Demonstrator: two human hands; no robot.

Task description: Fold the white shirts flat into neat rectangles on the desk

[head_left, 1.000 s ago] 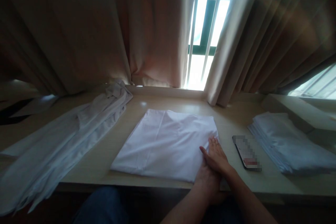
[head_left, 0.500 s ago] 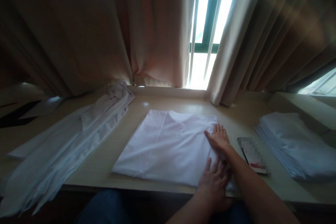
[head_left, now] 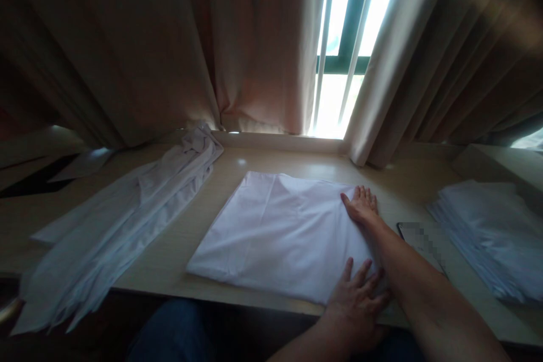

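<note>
A folded white cloth [head_left: 280, 232] lies flat in the middle of a light wooden table [head_left: 203, 198]. My right hand [head_left: 361, 206] rests palm down on the cloth's far right corner, fingers spread. My left hand [head_left: 356, 300] presses flat on the near right corner at the table's front edge. Neither hand holds anything.
A long pile of loose white cloths [head_left: 123, 215] lies at the left. A stack of folded white cloths [head_left: 487, 232] sits at the right, with a phone [head_left: 419, 240] between it and my right arm. Curtains [head_left: 148, 51] and a bright window [head_left: 343, 45] stand behind.
My right hand slid away from me along the cloth's right edge to the far corner. My left hand came out from under it and now lies flat on the near corner.
</note>
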